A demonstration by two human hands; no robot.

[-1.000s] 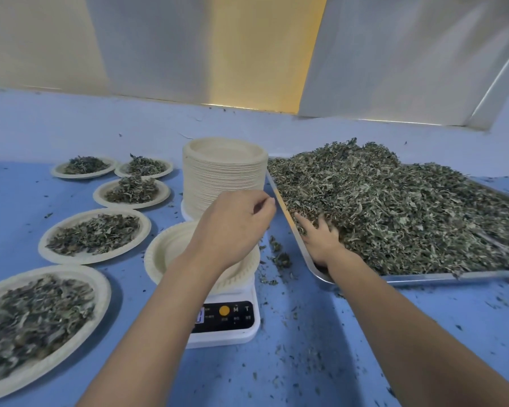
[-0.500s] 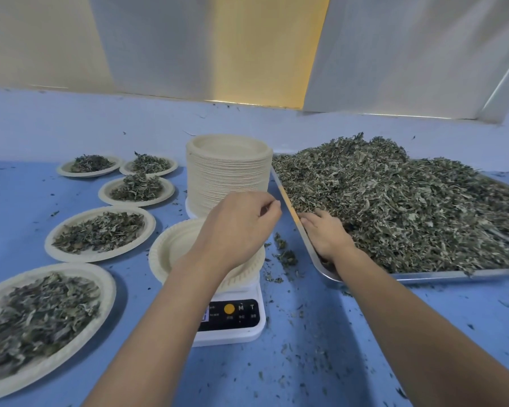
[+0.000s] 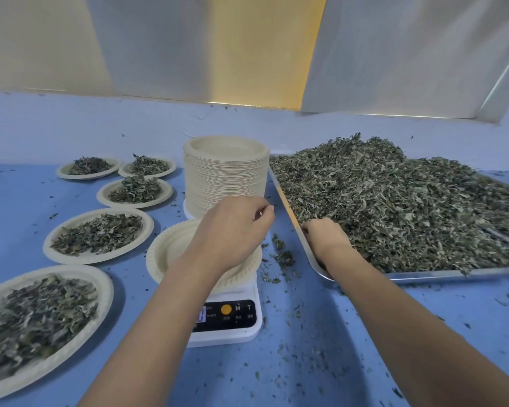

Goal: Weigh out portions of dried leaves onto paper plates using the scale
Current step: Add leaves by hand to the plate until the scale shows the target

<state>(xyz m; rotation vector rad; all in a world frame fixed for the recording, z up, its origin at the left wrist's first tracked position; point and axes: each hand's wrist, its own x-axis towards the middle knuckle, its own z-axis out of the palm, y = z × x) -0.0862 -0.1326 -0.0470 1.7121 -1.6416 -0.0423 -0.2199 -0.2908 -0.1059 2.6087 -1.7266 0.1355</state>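
A white digital scale [image 3: 227, 315] carries an empty paper plate [image 3: 165, 254]. My left hand [image 3: 232, 227] hovers over that plate's far right side, fingers curled with the thumb against the fingertips; nothing shows between them. To the right, a metal tray [image 3: 453, 273] holds a big heap of dried leaves [image 3: 394, 201]. My right hand [image 3: 323, 236] is at the tray's near left corner, its fingers curled down into the leaves and partly buried. A tall stack of empty paper plates [image 3: 227, 171] stands just behind the scale.
Several filled plates lie on the blue table to the left, the nearest [image 3: 36, 318] at the front left and another [image 3: 97, 233] behind it. Spilled leaf bits [image 3: 282, 254] lie between scale and tray. A wall runs along the back.
My right hand's fingers went from lying spread on the leaves to curling down into them. My left hand has stayed over the plate on the scale.
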